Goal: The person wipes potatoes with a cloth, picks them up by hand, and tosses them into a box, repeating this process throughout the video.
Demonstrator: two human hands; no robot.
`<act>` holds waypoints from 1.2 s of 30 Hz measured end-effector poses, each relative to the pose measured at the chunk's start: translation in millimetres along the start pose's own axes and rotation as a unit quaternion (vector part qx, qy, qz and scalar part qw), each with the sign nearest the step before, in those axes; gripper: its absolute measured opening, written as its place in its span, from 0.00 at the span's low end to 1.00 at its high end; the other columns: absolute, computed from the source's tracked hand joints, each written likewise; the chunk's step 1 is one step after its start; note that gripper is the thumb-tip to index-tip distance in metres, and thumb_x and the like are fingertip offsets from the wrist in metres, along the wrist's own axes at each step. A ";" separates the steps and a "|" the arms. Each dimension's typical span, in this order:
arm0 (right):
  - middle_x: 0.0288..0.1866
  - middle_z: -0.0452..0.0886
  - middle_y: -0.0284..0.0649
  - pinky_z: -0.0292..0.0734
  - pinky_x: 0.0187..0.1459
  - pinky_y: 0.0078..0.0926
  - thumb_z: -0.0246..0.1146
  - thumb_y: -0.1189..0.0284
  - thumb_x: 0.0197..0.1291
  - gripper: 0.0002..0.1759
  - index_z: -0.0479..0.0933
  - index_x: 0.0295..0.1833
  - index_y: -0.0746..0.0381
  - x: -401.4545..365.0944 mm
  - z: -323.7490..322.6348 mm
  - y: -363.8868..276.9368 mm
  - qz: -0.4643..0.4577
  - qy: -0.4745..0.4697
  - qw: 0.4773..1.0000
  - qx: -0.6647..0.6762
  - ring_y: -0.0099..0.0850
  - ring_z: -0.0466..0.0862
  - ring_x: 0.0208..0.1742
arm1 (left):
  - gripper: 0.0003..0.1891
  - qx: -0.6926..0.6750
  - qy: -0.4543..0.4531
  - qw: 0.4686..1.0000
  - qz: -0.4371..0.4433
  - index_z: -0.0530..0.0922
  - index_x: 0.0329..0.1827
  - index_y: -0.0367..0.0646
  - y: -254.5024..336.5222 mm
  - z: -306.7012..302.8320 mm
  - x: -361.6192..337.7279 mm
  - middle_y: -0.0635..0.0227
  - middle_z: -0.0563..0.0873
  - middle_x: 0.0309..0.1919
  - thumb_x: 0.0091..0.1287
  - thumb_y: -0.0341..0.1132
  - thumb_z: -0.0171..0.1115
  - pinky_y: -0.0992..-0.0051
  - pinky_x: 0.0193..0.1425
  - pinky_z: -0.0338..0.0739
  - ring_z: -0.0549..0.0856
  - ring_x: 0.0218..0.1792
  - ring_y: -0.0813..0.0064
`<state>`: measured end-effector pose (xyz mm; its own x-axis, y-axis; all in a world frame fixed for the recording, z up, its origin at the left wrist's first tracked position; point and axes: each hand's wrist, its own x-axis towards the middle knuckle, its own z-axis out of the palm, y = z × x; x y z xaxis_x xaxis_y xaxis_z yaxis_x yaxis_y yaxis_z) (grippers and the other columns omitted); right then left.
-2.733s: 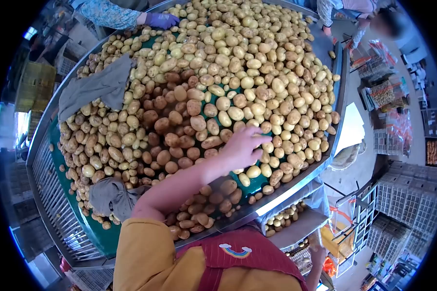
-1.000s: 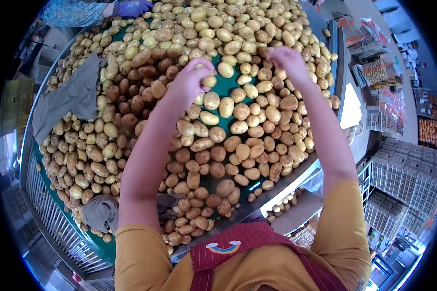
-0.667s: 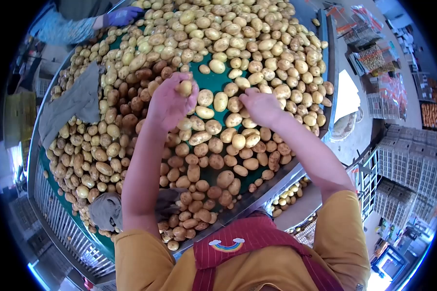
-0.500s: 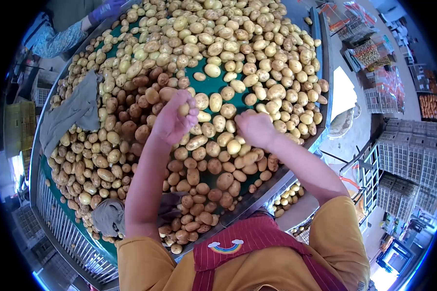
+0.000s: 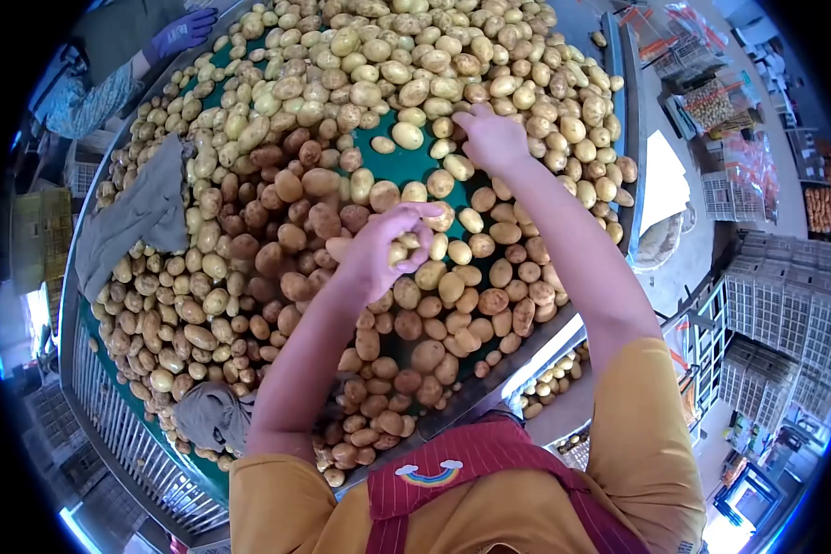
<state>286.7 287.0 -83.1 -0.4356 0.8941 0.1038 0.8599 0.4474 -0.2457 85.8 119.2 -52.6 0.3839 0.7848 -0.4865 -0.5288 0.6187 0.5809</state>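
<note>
Yellow-brown potatoes [image 5: 194,337] are spread in a deep heap over a table with a green surface [image 5: 403,167]; too many are piled there to be counted. Two bare hands are held over the heap. By the left hand [image 5: 379,254], palm turned partly up, at least one small potato [image 5: 399,252] is gripped in curled fingers, while the index finger is stretched out towards the right; whether a second potato is tucked inside cannot be told. The right hand [image 5: 494,140] is placed farther across the table, palm down, with its fingers extended over potatoes beside the bare green patch. Its grasp is partly hidden by the back of the hand, so whether anything is held there cannot be told.

Two grey cloths are laid on the heap: one larger cloth [image 5: 138,222] towards the far left, and one crumpled cloth [image 5: 214,415] near the left forearm. One purple glove [image 5: 185,32] is worn by a co-worker at the far left edge of the table. One red apron [image 5: 475,462] is worn over a mustard shirt [image 5: 651,434], with one rainbow patch [image 5: 428,474] sewn or printed on it. More potatoes [image 5: 554,380] are seen below the near edge.
</note>
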 end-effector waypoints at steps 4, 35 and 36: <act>0.50 0.85 0.39 0.83 0.48 0.43 0.63 0.70 0.61 0.12 0.83 0.50 0.50 6.5 -2.4 1.6 0.038 -0.064 0.996 0.043 0.44 0.86 0.49 | 0.15 0.031 0.045 0.999 -0.003 0.78 0.57 0.37 2.4 22.0 -3.8 0.69 0.80 0.34 0.71 0.30 0.52 0.83 0.28 0.63 0.75 0.31 0.77; 0.42 0.86 0.39 0.83 0.44 0.38 0.69 0.65 0.63 0.10 0.85 0.47 0.55 -130.5 -57.8 34.6 0.082 0.086 0.980 0.159 0.41 0.87 0.44 | 0.20 0.800 -0.033 0.556 0.225 0.83 0.62 0.49 -52.0 36.3 -9.6 0.64 0.87 0.59 0.67 0.31 0.60 0.66 0.39 0.87 0.90 0.33 0.63; 0.42 0.86 0.39 0.83 0.44 0.41 0.68 0.63 0.61 0.10 0.85 0.46 0.54 -102.9 -37.4 35.0 0.094 0.050 0.988 0.111 0.42 0.88 0.44 | 0.18 0.787 -0.013 0.570 0.235 0.84 0.60 0.49 -47.3 28.6 -10.0 0.64 0.88 0.57 0.67 0.31 0.60 0.65 0.39 0.86 0.89 0.32 0.62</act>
<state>371.5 211.3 -66.4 -0.2359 0.9632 0.1287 0.8386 0.2687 -0.4739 128.6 83.1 -56.5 0.5021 0.8639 -0.0387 0.7488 -0.4120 0.5192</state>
